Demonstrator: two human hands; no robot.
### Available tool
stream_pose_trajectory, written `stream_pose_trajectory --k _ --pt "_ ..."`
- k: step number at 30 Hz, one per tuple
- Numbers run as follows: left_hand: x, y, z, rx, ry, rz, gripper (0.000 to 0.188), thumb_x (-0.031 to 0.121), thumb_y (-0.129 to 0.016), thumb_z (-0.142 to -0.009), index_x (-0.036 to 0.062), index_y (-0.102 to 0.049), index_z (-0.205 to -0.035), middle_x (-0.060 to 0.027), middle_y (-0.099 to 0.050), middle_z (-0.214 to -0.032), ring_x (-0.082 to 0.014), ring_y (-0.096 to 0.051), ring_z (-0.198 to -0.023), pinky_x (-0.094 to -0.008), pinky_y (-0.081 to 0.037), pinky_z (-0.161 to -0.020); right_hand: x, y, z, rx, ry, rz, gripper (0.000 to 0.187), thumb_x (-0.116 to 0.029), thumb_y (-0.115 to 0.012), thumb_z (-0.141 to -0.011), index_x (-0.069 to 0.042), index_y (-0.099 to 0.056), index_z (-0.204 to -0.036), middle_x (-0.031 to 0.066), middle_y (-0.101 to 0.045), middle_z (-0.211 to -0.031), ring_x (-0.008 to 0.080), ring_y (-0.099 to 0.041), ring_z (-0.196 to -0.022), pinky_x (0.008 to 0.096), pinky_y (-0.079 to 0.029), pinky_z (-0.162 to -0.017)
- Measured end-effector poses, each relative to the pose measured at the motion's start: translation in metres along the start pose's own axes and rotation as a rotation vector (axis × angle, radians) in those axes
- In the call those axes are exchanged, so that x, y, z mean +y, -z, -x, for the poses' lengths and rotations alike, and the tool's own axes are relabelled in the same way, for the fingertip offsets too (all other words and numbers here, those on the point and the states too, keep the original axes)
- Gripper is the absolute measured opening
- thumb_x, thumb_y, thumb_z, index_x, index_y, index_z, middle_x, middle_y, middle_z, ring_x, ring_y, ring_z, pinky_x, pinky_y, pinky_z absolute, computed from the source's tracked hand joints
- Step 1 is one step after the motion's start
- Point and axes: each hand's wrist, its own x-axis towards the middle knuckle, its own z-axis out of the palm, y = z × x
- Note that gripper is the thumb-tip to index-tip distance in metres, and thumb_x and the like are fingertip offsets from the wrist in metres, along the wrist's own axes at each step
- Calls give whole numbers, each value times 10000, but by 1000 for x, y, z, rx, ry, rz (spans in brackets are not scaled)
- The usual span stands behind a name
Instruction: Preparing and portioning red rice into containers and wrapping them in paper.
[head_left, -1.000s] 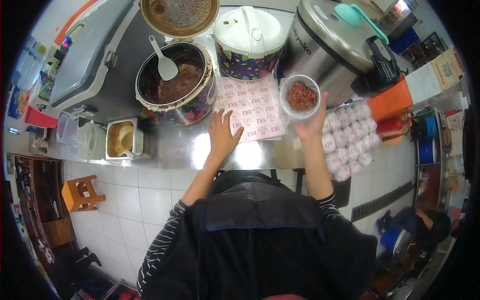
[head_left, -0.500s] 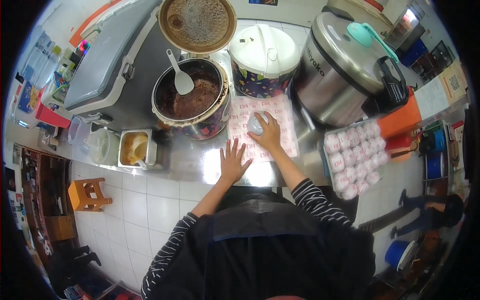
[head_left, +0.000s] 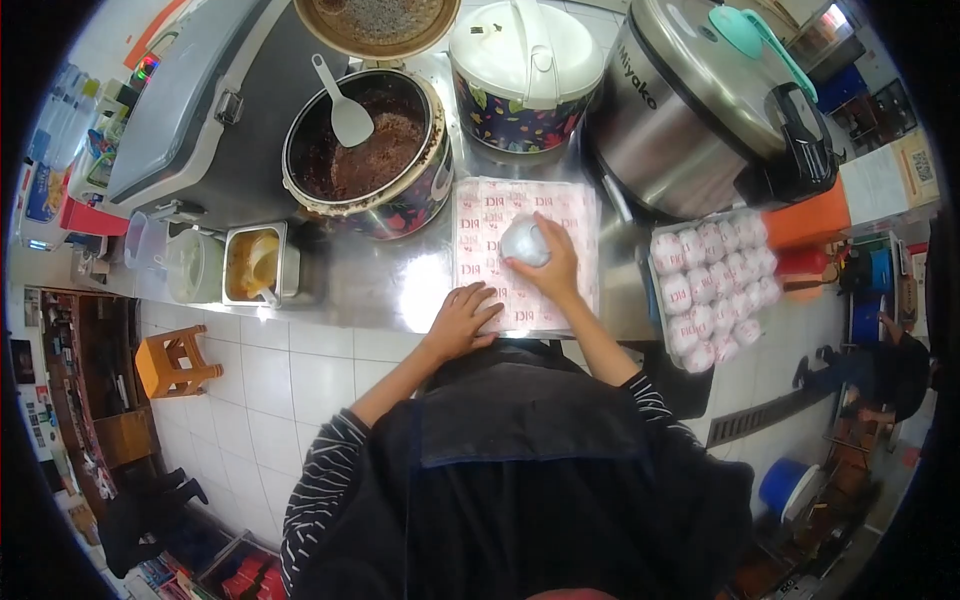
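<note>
On the steel counter lies a stack of white paper sheets (head_left: 475, 225) with red print. My right hand (head_left: 556, 268) curls its thumb and fingers round a pale-grey, rounded object (head_left: 524, 241) over the middle of the top sheet. Whether that object is a small bowl or a wrapped ball, I cannot tell. At the stack's near left corner, my left hand (head_left: 463, 320) lies palm down, its fingers resting on the paper. Right of the stack, a tray (head_left: 664, 330) carries several round bundles (head_left: 709, 283) in the same printed paper.
Behind my left hand stands an uncovered pot (head_left: 372, 205) of dark reddish-brown rice, a white paddle (head_left: 351, 118) in it. A lidded patterned pot (head_left: 520, 125) and a big steel rice cooker (head_left: 680, 120) stand farther back. A steel container (head_left: 288, 272) with yellowish contents sits left.
My left hand has drawn its spread fingers closer together at the stack's near left corner. The paper now lies straighter. My right hand keeps its grip on the rounded object. The whole view has shifted.
</note>
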Motion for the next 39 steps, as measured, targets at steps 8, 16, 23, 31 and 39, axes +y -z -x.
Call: stream_pose_trajectory --k 8,16,23,31,39 --pt "-10 -5 -13 -190 -244 28 353 251 -712 -710 82 -639 -1010 -49 -612 -991 -242 -564 -982 -360 -492 -796 76 30 -5 149 -191 -667 796 -362 -741 -739 -72 -391 -1391 104 -491 -1332 247 -501 -1179 368 -403 -1001" --pt "-8 -3 -16 -313 -203 49 294 253 -711 -724 87 -650 -958 -27 -611 -925 -228 -571 -926 -339 -506 -751 108 102 35 7 -666 -1542 652 -210 -618 -794 -52 -372 -1377 108 -461 -1334 268 -449 -1225 418 -357 -1046" --pt "-12 -3 -25 -289 -254 64 161 177 -674 -755 103 -660 -898 -18 -604 -877 -211 -571 -869 -335 -515 -708 117 168 47 -470 -599 -264 647 -94 -605 -721 -59 -431 -1342 109 -488 -1322 279 -480 -1200 348 -404 -964" --pt "-15 -6 -20 -268 -209 76 117 127 -676 -752 85 -665 -860 -41 -606 -862 -228 -576 -845 -347 -511 -704 5 120 31 -47 85 615 293 -194 -651 -755 -118 -644 -1038 80 -585 -1036 289 -514 -1020 460 -380 -871" --pt "-18 -12 -18 -122 61 468 195 130 -753 -706 57 -683 -872 -92 -606 -860 -272 -572 -853 -360 -479 -763 29 41 81 -431 601 11 244 -219 -711 -722 -106 -643 -926 41 -576 -869 236 -541 -850 361 -448 -715"
